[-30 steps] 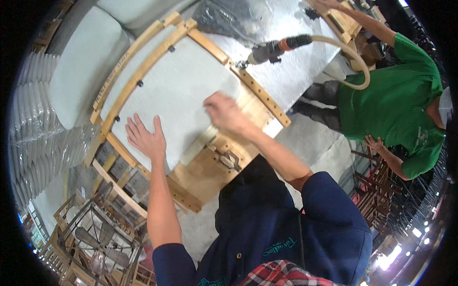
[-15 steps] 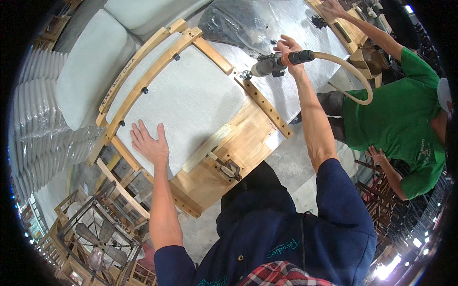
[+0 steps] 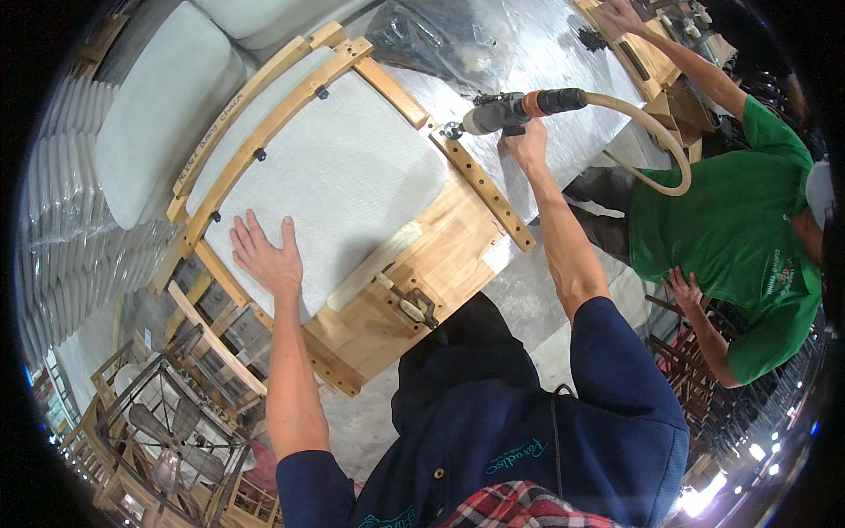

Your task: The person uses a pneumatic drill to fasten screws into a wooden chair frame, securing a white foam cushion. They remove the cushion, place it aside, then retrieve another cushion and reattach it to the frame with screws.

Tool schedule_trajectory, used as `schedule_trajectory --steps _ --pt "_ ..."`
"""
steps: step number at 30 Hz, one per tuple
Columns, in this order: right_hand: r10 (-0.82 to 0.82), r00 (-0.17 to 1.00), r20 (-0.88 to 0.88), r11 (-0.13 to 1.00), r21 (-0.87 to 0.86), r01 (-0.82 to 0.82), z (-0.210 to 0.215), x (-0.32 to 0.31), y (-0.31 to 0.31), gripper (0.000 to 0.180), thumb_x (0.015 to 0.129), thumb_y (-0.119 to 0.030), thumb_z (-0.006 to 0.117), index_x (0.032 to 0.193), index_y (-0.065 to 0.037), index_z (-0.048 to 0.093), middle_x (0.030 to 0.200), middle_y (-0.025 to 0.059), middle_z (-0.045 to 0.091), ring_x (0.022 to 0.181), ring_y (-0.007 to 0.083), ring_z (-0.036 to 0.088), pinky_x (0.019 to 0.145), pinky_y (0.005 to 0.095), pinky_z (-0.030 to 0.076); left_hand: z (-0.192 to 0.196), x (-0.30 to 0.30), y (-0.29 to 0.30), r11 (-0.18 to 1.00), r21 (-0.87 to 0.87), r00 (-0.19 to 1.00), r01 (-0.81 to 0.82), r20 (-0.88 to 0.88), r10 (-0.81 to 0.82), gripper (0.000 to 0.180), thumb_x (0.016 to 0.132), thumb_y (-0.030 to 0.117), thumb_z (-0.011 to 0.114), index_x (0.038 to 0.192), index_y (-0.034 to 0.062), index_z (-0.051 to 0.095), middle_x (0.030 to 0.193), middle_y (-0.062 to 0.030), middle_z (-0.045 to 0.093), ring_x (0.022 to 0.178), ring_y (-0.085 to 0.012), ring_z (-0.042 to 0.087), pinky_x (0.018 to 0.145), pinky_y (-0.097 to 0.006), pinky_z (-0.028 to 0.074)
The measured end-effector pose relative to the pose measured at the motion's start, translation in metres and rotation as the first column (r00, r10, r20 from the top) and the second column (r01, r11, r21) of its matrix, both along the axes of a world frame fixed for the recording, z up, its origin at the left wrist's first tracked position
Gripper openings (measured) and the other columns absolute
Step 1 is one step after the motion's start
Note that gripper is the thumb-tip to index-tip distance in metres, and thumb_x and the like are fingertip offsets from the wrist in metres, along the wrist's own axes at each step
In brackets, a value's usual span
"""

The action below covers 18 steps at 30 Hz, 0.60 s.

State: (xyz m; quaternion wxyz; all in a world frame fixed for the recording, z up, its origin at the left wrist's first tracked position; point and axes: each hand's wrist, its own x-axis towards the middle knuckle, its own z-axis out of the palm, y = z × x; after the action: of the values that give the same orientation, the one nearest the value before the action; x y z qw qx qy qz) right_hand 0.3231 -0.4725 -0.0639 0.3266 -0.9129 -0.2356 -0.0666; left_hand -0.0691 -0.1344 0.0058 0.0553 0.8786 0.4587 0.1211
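Note:
My left hand (image 3: 268,257) lies flat, fingers spread, on a pale, fabric-like rounded panel (image 3: 352,158). The panel sits in a wooden frame jig (image 3: 387,339). My right hand (image 3: 528,145) is closed just under a power driver (image 3: 506,114) with an orange ring. The tool covers some of its fingers, so what they hold is not visible. A tan hose (image 3: 656,123) runs from the tool's rear, and its round metal tip is near the jig's drilled wooden bar (image 3: 482,187). A curved wooden rail (image 3: 273,132) with several black knobs crosses the panel's far side.
A metal clamp (image 3: 412,304) is mounted on the jig's near side. Clear plastic bags (image 3: 431,44) lie on the silvery table. At right, a person in a green shirt (image 3: 722,238) reaches over that table. A stack of pale wrapped panels (image 3: 70,194) and a caged fan (image 3: 172,431) are at left.
My right hand has drawn back toward me, from beyond the driver to beneath it, and its fingers have closed. The driver appears shifted only slightly. My left hand stays on the panel.

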Motion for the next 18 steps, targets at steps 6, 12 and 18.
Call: schedule_trajectory --steps 6,12,18 --pt "-0.198 0.924 -0.327 0.963 0.112 0.246 0.016 -0.008 0.005 0.020 0.087 -0.011 0.071 0.104 0.000 0.072 0.085 0.0186 0.072 0.076 0.0269 0.070 0.070 0.0390 0.055 -0.003 -0.004 0.002 1.000 -0.005 1.000 -0.007 -0.007 0.007 0.083 0.094 0.062 0.059 0.158 0.0124 0.040 0.165 -0.0167 0.032 0.154 -0.0361 0.022 0.124 -0.057 0.013" --pt "-0.011 0.695 -0.719 0.758 0.447 0.475 0.016 -0.004 -0.010 0.021 0.092 -0.008 0.068 0.107 0.008 0.069 0.083 0.0097 0.071 0.069 0.0142 0.066 0.061 0.0287 0.054 -0.001 -0.001 0.001 1.000 0.012 1.000 0.007 0.012 -0.007 0.083 0.094 0.062 0.060 0.157 0.0120 0.040 0.165 -0.0166 0.032 0.154 -0.0361 0.022 0.124 -0.057 0.012" --pt "0.134 0.559 -0.819 0.606 0.514 0.607 0.026 -0.009 -0.012 0.020 0.099 -0.006 0.062 0.114 0.008 0.064 0.087 0.0087 0.068 0.070 0.0150 0.064 0.062 0.0268 0.054 0.001 0.000 0.001 1.000 -0.008 1.000 -0.008 -0.009 0.008 0.082 0.094 0.061 0.060 0.157 0.0120 0.040 0.166 -0.0157 0.032 0.154 -0.0354 0.022 0.125 -0.056 0.012"
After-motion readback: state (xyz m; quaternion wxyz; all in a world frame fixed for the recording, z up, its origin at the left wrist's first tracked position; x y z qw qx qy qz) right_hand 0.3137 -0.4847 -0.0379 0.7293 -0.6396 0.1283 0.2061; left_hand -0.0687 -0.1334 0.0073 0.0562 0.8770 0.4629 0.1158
